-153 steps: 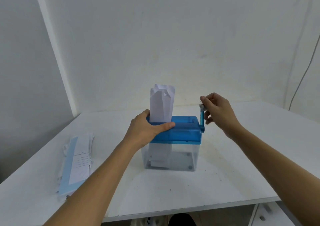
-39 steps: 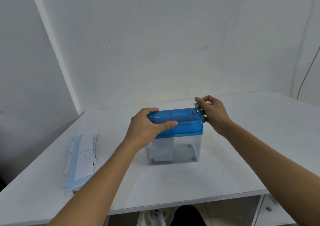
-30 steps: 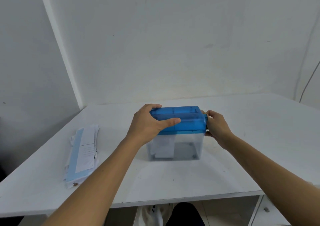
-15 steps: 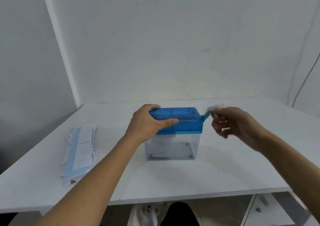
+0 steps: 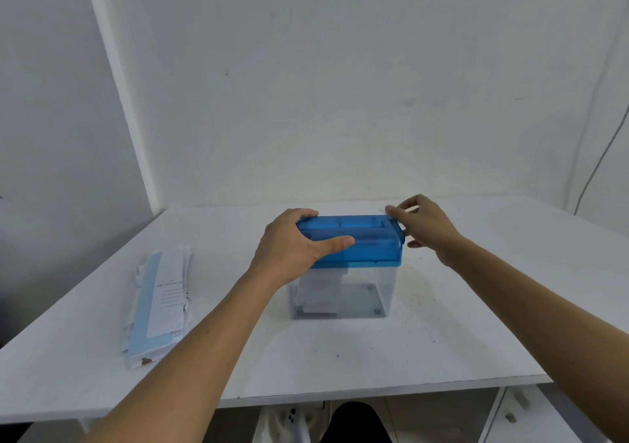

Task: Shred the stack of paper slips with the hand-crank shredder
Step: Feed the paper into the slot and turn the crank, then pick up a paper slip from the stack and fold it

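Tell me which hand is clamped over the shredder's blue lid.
The left hand, thumb along the lid; the right hand pinches the crank at the side.

On my feed, the left forearm (image 5: 204, 340) and right forearm (image 5: 527, 299) are bare to the frame's edge, as are the left hand (image 5: 289, 248) and right hand (image 5: 425, 225). Low in frame, a knee (image 5: 354, 422) wears dark fabric.

left hand (image 5: 289, 248) grips shredder (image 5: 357, 242) top | right hand (image 5: 427, 226) pinches crank (image 5: 402, 235) | paper slips (image 5: 160, 293) lie on table (image 5: 374, 357), left side
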A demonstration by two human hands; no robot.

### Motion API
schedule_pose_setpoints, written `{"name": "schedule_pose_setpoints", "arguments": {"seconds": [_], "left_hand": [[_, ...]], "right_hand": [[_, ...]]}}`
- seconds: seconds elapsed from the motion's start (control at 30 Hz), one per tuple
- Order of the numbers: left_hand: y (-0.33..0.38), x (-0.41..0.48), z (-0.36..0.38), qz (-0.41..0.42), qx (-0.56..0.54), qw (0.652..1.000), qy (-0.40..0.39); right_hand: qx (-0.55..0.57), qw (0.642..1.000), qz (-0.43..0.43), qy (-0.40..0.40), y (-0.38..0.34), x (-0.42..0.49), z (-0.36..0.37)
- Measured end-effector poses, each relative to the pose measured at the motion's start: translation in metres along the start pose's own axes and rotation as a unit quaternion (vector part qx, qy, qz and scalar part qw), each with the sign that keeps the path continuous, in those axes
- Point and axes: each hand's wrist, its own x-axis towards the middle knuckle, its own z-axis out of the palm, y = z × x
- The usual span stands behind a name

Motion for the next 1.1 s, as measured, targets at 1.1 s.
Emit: {"name": "schedule_pose_setpoints", "arguments": {"seconds": [1.1], "left_hand": [[-0.113,-0.064,-0.122,-0.102,0.053,0.976,0.186]], "right_hand": [[-0.187,0.895,-0.377,-0.147,-0.115,-0.091,0.081]]}}
